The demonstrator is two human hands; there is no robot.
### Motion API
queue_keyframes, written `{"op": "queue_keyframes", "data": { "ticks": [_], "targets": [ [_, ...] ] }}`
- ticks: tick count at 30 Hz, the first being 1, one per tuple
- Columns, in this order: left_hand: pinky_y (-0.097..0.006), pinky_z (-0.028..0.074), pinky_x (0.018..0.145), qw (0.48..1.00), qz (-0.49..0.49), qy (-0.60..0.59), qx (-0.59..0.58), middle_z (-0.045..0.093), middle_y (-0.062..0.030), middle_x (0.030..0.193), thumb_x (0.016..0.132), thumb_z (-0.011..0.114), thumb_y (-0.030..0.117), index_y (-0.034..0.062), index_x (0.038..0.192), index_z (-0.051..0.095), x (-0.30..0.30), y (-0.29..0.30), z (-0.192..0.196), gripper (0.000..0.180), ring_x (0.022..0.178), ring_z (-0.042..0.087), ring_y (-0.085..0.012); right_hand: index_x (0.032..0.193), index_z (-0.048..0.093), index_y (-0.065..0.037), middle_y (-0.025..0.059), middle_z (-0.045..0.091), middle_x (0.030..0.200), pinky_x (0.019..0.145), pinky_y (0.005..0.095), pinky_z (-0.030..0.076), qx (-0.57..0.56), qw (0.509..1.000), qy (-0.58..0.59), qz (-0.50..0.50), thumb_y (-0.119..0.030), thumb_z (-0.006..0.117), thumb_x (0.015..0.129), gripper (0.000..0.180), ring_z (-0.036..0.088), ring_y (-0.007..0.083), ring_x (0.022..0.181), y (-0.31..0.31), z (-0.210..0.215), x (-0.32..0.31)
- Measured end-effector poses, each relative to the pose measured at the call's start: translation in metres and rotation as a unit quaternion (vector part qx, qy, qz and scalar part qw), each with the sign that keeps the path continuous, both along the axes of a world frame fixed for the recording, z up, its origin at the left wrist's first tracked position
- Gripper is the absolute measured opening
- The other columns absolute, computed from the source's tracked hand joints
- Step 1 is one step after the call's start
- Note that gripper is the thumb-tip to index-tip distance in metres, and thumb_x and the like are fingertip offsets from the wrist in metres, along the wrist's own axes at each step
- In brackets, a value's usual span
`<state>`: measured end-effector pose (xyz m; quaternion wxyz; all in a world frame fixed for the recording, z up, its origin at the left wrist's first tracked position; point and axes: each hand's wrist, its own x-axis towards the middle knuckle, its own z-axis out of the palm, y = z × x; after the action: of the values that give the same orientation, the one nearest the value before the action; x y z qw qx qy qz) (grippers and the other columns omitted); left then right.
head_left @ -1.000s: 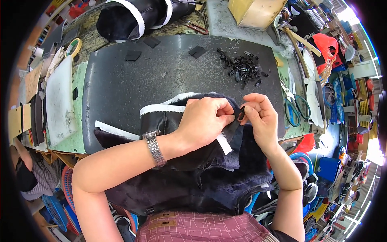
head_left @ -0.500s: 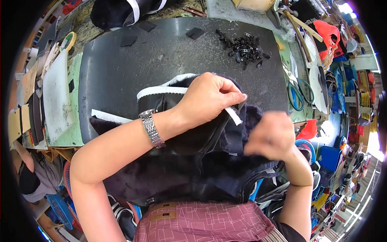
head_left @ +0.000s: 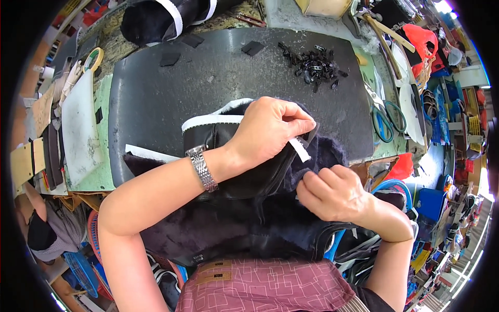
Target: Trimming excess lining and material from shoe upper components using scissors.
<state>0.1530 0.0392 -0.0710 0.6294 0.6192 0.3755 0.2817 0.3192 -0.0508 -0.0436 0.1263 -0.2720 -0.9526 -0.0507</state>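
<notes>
Dark board [head_left: 156, 99]: largest. Black fur-lined leather piece [head_left: 244, 184] lies over its near edge. Left hand [head_left: 267, 127]: thumb and forefinger pinched on the piece's right edge. Right hand [head_left: 332, 193]: fingers curled at the fur; hold cannot be told. White strip [head_left: 300, 150] protrudes between hands.

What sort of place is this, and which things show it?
Probably a workshop for leather-like goods: a white-trimmed black piece being handled, a heap of small black fittings, and scissors.

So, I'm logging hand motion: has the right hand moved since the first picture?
Yes, the right hand moved down the picture, away from the pile of black parts.
</notes>
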Motion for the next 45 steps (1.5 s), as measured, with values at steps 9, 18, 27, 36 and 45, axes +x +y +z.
{"op": "queue_keyframes", "data": {
  "ticks": [9,18,27,36,45],
  "targets": [
    [-0.028,0.048,0.059,0.885,0.004,0.211,0.414,0.064,-0.0081,0.069,0.062,0.073,0.004,0.0048,0.08,0.068,-0.071,-0.021,0.054,0.018,0.064,0.06,-0.02,0.081,0.053,-0.003,0.0103,0.063,0.087,0.071,0.0324,0.05,-0.337,0.835,0.436,0.006,0.006,0.065,0.068,0.02,0.063,0.022,0.083,0.038,0.001,-0.026],
    [-0.02,0.044,0.071,0.978,0.086,-0.119,-0.148,0.065,-0.0021,0.086,0.084,0.062,0.015,0.0001,0.092,0.064,-0.101,-0.006,0.059,0.017,0.078,0.055,-0.0051,0.123,0.028,-0.001,0.0037,0.053,0.07,0.063,0.0233,0.041,-0.521,0.731,0.437,-0.052,0.008,0.056,0.077,0.055,0.051,0.0108,0.066,0.056,0.03,-0.059],
    [-0.021,0.043,0.076,0.981,0.029,-0.103,-0.16,0.065,-0.0024,0.086,0.083,0.064,0.018,0.0009,0.09,0.064,-0.096,-0.001,0.071,0.019,0.081,0.055,-0.0055,0.134,0.015,-0.005,0.0092,0.051,0.063,0.061,0.0302,0.043,-0.567,0.744,0.349,-0.052,0.002,0.055,0.076,0.071,0.051,0.0199,0.059,0.063,0.045,-0.059],
    [-0.02,0.046,0.069,0.987,0.019,-0.057,-0.15,0.065,-0.0044,0.084,0.08,0.067,0.014,-0.0002,0.088,0.064,-0.095,0.0,0.076,0.017,0.076,0.058,-0.007,0.136,0.011,-0.005,0.0098,0.051,0.065,0.061,0.0317,0.042,-0.574,0.742,0.346,-0.002,0.001,0.053,0.077,0.073,0.051,0.0208,0.059,0.065,0.041,-0.055],
    [-0.02,0.046,0.067,0.984,0.004,-0.046,-0.171,0.064,-0.0041,0.08,0.081,0.066,0.012,-0.001,0.086,0.064,-0.094,-0.005,0.078,0.014,0.074,0.059,-0.0071,0.136,0.011,-0.005,0.0102,0.051,0.062,0.06,0.0314,0.043,-0.57,0.742,0.354,0.0,0.002,0.053,0.076,0.074,0.051,0.0211,0.057,0.063,0.038,-0.056]
  ]
}}
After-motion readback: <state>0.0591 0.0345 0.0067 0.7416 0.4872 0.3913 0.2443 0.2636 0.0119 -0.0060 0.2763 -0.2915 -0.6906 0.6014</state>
